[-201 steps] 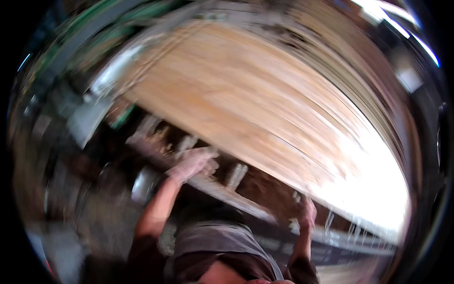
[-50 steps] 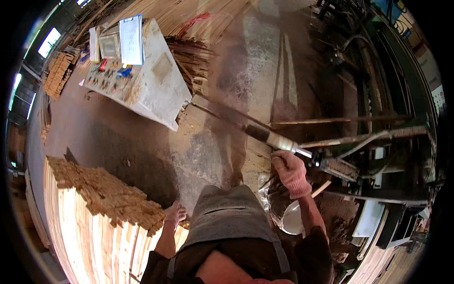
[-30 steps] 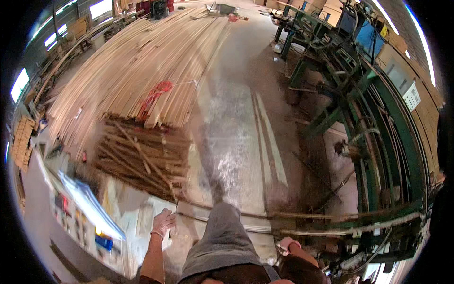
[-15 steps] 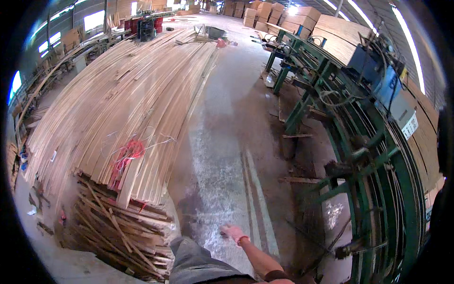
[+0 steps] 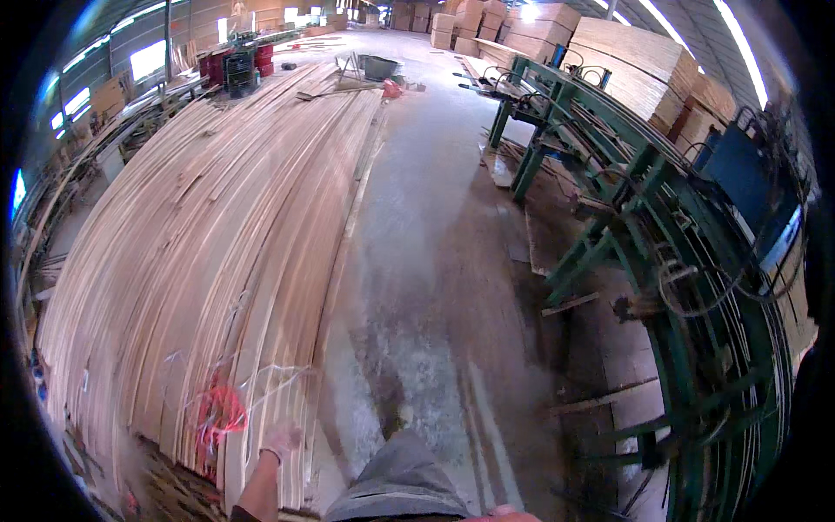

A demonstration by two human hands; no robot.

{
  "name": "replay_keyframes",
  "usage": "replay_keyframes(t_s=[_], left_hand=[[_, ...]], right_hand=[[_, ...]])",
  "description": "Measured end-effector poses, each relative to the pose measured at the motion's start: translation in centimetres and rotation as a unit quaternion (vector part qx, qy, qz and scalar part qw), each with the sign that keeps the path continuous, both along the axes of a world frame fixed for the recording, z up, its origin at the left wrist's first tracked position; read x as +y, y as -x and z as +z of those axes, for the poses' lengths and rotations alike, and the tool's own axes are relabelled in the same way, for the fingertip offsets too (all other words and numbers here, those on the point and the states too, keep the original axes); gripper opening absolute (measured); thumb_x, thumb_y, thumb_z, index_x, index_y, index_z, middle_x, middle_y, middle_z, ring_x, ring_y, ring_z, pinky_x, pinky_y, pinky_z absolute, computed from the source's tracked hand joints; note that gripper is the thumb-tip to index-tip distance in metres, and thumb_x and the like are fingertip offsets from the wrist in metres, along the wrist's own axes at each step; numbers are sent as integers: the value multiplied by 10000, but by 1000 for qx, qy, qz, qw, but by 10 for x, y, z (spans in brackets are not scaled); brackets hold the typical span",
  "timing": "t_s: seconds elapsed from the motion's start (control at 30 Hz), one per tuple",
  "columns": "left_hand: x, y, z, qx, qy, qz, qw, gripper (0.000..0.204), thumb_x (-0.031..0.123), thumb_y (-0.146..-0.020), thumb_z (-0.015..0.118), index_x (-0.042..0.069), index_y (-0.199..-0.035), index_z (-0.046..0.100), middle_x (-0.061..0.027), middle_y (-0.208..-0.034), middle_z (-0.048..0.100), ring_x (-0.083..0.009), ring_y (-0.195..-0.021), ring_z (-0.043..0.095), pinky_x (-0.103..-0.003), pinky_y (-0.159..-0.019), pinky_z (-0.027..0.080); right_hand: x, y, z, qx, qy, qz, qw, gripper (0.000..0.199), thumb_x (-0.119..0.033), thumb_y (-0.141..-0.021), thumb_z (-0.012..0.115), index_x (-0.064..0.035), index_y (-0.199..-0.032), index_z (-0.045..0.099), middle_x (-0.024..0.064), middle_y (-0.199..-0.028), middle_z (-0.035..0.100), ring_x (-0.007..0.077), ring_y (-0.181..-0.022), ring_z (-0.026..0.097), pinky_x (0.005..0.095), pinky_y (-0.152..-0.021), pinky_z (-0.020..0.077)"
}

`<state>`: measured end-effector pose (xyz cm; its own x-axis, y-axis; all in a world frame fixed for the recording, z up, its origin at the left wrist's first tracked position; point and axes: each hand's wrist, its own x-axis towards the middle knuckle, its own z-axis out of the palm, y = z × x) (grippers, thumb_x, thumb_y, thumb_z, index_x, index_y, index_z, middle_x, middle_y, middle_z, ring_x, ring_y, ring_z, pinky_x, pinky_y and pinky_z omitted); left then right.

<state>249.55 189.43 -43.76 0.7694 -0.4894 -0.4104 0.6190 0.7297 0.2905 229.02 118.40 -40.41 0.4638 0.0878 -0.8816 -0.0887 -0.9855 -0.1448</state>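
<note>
My left hand (image 5: 283, 438), in a pale pink glove, hangs over the near right edge of a long stack of wooden strips (image 5: 209, 226). Blurred by motion, its fingers look loosely apart, with nothing visible in them. Just left of it on the strips lies a tangle of red and whitish strapping (image 5: 222, 411); the hand seems apart from it. Of my right arm only a pinkish sliver (image 5: 503, 515) shows at the lower edge, and its fingers are out of sight. My grey-clad leg (image 5: 404, 474) is over the concrete floor.
A green metal machine frame (image 5: 600, 165) with hoses runs along the right. Broken wood scraps (image 5: 178, 474) lie at the stack's near end. Farther off stand a dark tub (image 5: 380, 67), red bins (image 5: 263, 57) and stacked boards (image 5: 626, 65).
I have moved forward along the floor beside the stack. My left hand has come into view over the strips, while my right hand has dropped back to the lower edge.
</note>
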Motion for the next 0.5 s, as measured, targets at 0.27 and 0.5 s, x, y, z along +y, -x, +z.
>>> replay_keyframes(t_s=[0.27,0.5], left_hand=[[-92,-234,38,-66,-408,-156,897,346,404,-979,531,86,-1104,588,-159,-1010,700,-315,-871,686,-472,-751,553],[-126,-445,23,230,-577,-208,756,338,384,-979,532,81,-1101,620,-147,-1000,707,-295,-865,682,-455,-759,553]], right_hand=[[50,-505,-9,-112,-162,-221,955,302,-213,-776,724,-137,-1068,718,153,-1030,697,344,-950,681,438,-819,565],[123,-977,111,-122,-330,-434,829,314,-244,-864,666,-13,-1077,669,141,-1026,675,263,-970,675,370,-817,561]])
